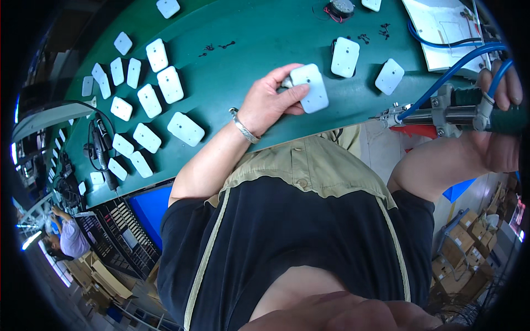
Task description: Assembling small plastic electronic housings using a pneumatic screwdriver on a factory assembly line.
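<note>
Over green table (259,44): left hand (269,99) holds 1 white piece (317,88).

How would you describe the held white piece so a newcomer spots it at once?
Over the green table, find the left hand with the silver bracelet. In its grip is a rounded white rectangular piece. Unlike the other white pieces, it alone is held.

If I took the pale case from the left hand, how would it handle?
The pale case probably feels stiff, given its flat, even face. It seems light, since the left hand alone holds it up. Its smooth surface might be slightly slippery.
</note>
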Tool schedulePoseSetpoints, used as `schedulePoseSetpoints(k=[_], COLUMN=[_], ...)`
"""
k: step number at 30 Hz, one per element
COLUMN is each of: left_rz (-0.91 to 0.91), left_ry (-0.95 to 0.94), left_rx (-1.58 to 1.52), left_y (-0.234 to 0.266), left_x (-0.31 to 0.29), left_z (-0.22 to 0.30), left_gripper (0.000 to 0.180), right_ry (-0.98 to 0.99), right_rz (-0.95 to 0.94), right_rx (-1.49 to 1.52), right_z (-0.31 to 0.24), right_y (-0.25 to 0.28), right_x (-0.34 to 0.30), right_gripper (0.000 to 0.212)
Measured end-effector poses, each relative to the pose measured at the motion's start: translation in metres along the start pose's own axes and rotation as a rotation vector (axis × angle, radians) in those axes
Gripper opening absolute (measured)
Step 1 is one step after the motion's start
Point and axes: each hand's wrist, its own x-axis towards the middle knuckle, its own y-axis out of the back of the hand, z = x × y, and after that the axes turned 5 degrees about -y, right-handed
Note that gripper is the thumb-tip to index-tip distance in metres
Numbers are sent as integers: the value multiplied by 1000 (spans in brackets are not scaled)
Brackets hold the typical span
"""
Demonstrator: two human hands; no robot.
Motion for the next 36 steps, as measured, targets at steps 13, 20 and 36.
schedulePoseSetpoints(k=[13,20,36], left_rz=[352,55,436], left_ry=[-375,-1422,-1098], left_rx=[1139,1087,664], left_y=[12,-113,-98], left_x=[-5,-11,50], left_z=[39,147,192], left_gripper=[49,71,29], right_ry=[18,-20,-88], right_rz=[465,290,970], right_rx=[-152,-316,-1221], right_z=[13,24,-127], right_y=[-39,-45,209], right_x=[0,-5,-75], right_gripper=[39,78,23])
